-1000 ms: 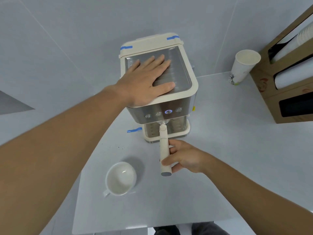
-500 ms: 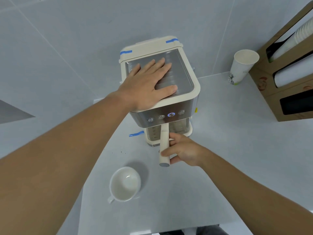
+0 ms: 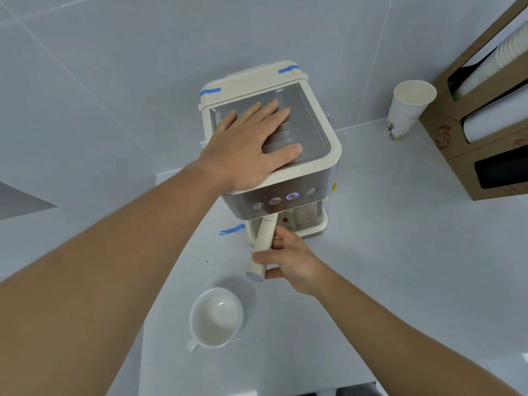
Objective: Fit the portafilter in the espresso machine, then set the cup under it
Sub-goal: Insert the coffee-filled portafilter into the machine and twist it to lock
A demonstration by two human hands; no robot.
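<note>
At the centre of the frame the left hand lies flat, fingers spread, on the steel top of the espresso machine. Just below it, the right hand is wrapped around the cream handle of the portafilter, whose far end runs up under the machine's front panel; the head itself is hidden. The white cup sits empty on the worktop, lower centre, near the handle's free end. A paper cup stands upper right.

Brushed-metal top on cream plastic espresso machine, glossy white ceramic cup, paper cup, matt cardboard dispenser
</note>
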